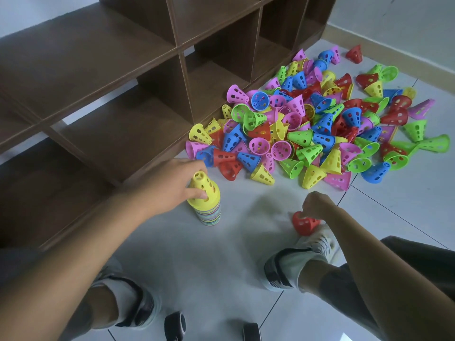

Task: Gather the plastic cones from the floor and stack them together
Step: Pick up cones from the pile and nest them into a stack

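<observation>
A tall stack of cones (208,212) stands on the tiled floor, its top a yellow cone (205,187) with round holes. My left hand (177,185) grips that yellow top cone, thumb in front and fingers behind. My right hand (317,205), blurred, holds a red cone (305,223) low over the floor, just in front of my right shoe. A big loose pile of cones (307,129) in pink, blue, green, yellow and red lies beyond both hands.
A dark wooden cubby shelf (138,77) lies along the left, its edge next to the stack and the pile. My two shoes (302,259) are planted on the grey floor tiles (234,254). Two black wheels (174,326) show at the bottom edge.
</observation>
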`<action>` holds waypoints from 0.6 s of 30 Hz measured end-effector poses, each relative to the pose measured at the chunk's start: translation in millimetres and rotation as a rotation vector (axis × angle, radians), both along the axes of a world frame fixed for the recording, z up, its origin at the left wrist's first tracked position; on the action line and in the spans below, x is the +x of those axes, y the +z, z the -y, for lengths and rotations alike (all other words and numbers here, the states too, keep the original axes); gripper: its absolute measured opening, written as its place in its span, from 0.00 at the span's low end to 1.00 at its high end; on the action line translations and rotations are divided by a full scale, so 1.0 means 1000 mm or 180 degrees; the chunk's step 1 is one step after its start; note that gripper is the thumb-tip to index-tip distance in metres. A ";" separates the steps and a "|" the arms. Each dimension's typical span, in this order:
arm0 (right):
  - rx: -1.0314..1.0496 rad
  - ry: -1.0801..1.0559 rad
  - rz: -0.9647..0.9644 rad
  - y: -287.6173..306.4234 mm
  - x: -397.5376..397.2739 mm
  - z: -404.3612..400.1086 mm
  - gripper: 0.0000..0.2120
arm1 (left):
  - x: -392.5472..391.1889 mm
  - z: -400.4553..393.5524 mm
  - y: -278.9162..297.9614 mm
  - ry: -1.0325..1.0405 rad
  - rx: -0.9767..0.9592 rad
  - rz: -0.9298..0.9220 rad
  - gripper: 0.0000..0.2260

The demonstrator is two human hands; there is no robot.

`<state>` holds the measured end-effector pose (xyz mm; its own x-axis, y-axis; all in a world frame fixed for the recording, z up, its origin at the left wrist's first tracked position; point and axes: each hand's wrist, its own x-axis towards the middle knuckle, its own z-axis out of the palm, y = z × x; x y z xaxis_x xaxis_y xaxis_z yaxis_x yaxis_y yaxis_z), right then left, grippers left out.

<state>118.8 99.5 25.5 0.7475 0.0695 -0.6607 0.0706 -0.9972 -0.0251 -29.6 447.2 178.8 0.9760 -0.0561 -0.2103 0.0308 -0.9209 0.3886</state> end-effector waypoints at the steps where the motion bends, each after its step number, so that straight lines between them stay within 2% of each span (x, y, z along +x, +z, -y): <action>1: -0.0040 -0.0093 -0.0068 -0.007 0.002 0.004 0.18 | -0.002 0.001 -0.005 -0.0004 -0.0004 -0.0024 0.16; 3: -0.0012 -0.0323 -0.0066 -0.017 0.004 0.010 0.15 | -0.004 0.002 -0.013 -0.0005 0.0029 -0.0030 0.15; 8: -0.0028 -0.0314 0.0105 -0.024 0.002 0.013 0.13 | -0.004 0.003 -0.019 0.0050 0.0052 -0.0007 0.16; 12: 0.0070 -0.0384 0.0415 -0.015 0.009 0.007 0.11 | -0.003 0.002 -0.014 0.0186 -0.0045 -0.0083 0.22; 14: 0.0484 -0.0470 0.0513 -0.001 0.014 -0.003 0.09 | -0.002 0.002 -0.011 0.0249 -0.0237 -0.0062 0.28; 16: 0.1203 -0.0751 0.0504 0.014 0.019 -0.018 0.05 | -0.001 0.002 -0.007 0.0315 -0.0378 0.0004 0.31; 18: 0.2049 -0.1227 0.0224 0.033 0.022 -0.036 0.03 | 0.001 0.003 -0.002 0.0339 -0.0383 0.0113 0.31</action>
<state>140.7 135.4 58.9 0.8359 0.1507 -0.5278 -0.2576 -0.7413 -0.6197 -28.7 444.4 177.1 0.9845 0.0252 -0.1737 0.1100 -0.8600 0.4984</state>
